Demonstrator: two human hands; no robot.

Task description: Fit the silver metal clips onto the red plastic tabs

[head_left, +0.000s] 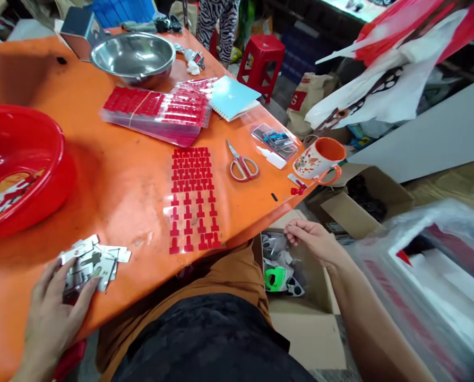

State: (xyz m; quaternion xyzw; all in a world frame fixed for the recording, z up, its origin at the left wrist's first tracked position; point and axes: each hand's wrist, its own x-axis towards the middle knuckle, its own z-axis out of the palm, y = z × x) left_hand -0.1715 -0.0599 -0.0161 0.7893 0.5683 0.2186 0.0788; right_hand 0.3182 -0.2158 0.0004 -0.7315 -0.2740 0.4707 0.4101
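Note:
My left hand (55,307) lies at the near left of the orange table, fingers and thumb apart, touching a loose pile of small flat silver-white pieces (101,260). My right hand (310,239) hangs past the table's right edge, above an open cardboard box (312,347). Its fingertips are pinched together, and whatever may be between them is too small to make out. Inside that box lie white, grey and bright green pieces (275,278). On the table before me is a clear sheet with rows of red T-shaped stickers (188,213).
A red basin (57,154) stands at left, a steel bowl (133,55) farther back. Stacked red sticker sheets (153,111), a blue notebook (232,98), scissors (242,167) and an orange-rimmed mug (314,162) share the table (133,212). Plastic-wrapped goods (431,281) stand at right.

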